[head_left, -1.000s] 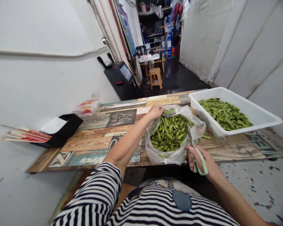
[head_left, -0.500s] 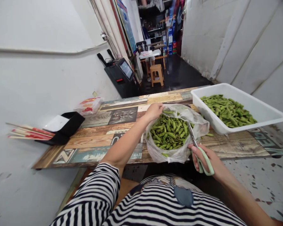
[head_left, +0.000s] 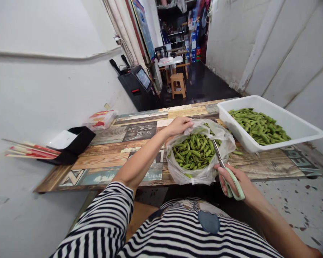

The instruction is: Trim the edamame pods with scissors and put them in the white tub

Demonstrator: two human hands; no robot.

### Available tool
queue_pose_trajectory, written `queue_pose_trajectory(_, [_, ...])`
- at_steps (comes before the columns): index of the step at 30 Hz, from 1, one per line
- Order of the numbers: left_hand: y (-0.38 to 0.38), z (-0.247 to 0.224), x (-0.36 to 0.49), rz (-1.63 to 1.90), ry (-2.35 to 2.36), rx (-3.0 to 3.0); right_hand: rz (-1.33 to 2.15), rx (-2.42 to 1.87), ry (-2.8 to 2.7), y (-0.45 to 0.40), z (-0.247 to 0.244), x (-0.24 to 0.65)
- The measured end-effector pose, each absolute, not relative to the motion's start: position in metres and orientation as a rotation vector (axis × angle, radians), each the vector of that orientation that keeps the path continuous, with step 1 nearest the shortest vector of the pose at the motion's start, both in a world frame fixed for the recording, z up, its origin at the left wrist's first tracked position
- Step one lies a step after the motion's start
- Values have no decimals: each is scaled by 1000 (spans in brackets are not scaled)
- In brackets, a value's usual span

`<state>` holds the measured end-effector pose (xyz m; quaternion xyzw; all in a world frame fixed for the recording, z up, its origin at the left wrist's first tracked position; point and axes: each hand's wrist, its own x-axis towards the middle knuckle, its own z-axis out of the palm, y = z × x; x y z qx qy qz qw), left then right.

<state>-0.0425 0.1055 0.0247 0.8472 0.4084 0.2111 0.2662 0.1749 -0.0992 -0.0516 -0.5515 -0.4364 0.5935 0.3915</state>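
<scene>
A clear plastic bag (head_left: 174, 173) full of green bean pods (head_left: 192, 152) stands open near the table's front edge. My left hand (head_left: 179, 126) is closed on the far left part of the bag's rim. In my right hand (head_left: 238, 181) are scissors (head_left: 235, 186) with light green handles; their metal blades point up and left over the bag's right side. The tips lie against the crumpled plastic, and whether the blades are parted is hard to tell. A few loose pods lie on the table just right of the bag.
At the right, a white tub (head_left: 293, 141) holds many pods. A black holder (head_left: 82, 141) with skewers and a red-and-white packet (head_left: 99, 120) are at the left end of the patterned table (head_left: 99, 161). Beyond stand a black touchscreen machine (head_left: 137, 86) and an orange stool (head_left: 178, 85).
My left hand has moved slightly right along with the bag's rim, and the plastic on the far side has shifted. The scissors are nearly where they were.
</scene>
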Motion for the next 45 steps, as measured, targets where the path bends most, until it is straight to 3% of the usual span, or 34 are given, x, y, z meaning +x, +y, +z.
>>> queue_pose_trajectory(6, [110, -6, -53, 694, 1101, 1987, 1561, -1380, -1112, -99, -50, 173])
queue_pose_trajectory(9, [108, -2, -45, 740, 1089, 1951, 1563, -1374, -1100, -99, -49, 172])
queue_pose_trajectory(15, [124, 4, -35, 1262, 1567, 1844, 1549, -1376, -1104, -102, -46, 169])
queue_pose_trajectory(19, [138, 3, -46, 1090, 1600, 1791, 1561, -1381, -1107, -103, -46, 170])
queue_pose_trajectory(24, [93, 21, -52, 1365, 1610, 2093, 1550, -1373, -1084, -100, -41, 170])
queue_pose_trajectory(27, [51, 28, -46, 836, 1401, 2358, 1536, -1358, -1069, -99, -33, 169])
queue_pose_trajectory(30, [32, 18, -37, 390, 1570, 2367, 1566, -1354, -1048, -100, -25, 166])
queue_pose_trajectory(37, [40, -10, -31, 616, 1372, 2177, 1645, -1331, -1065, -110, -26, 164])
queue_pose_trajectory(45, [30, -2, -36, 664, 1120, 1970, 1656, -1371, -1089, -114, -21, 167])
